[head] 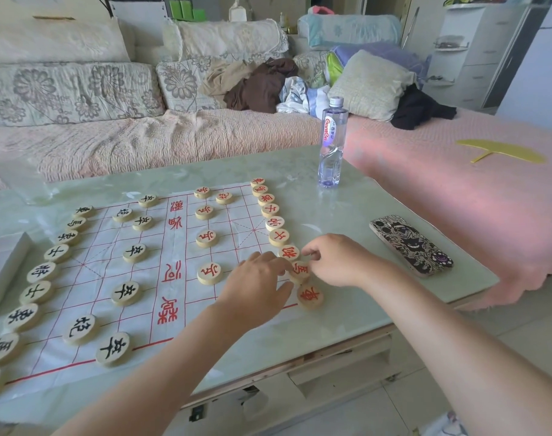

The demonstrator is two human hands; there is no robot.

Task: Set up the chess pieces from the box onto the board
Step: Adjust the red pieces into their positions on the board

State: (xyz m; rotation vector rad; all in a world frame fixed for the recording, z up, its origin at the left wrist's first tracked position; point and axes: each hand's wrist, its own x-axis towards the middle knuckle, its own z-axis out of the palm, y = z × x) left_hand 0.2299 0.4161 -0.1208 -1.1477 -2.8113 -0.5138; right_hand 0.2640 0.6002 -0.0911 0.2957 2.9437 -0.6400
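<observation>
Wooden discs w/ red or black characters sit on a white cloth board (174,247) w/ red grid lines, spread over a pale green glass table (347,309). Black-marked pieces (45,272) run in a column along the board's 9 o'clock edge, w/ more black ones scattered just inside it. Red-marked pieces (274,223) line the 3 o'clock edge, plus several red ones in a column near the board's centre.

Both hands meet at approx. 4 o'clock of the board. Left hand (256,284) lies palm down over the board's corner area, fingers reaching toward a red piece (300,270) in the right column; fingertips touch or nearly touch its edge, can't tell which. Right hand (334,259) comes from 3 o'clock, thumb and forefinger curled at the same piece's far side, just beside the neighbouring red disc (289,252). Whether either hand actually pinches the piece – cannot tell; it lies flat on the board. Last red disc (310,296) of the column sits just below the hands, at the cloth's edge.

White box (4,272) is at 9 o'clock, partly cut off by the frame edge. Phone (411,245) in a patterned case lies at 3 o'clock of the hands, well apart. Clear water bottle (331,143) stands upright at 12 o'clock of the red column. Yellow fan (504,151) rests on the pink sofa cover (425,184) beyond.
</observation>
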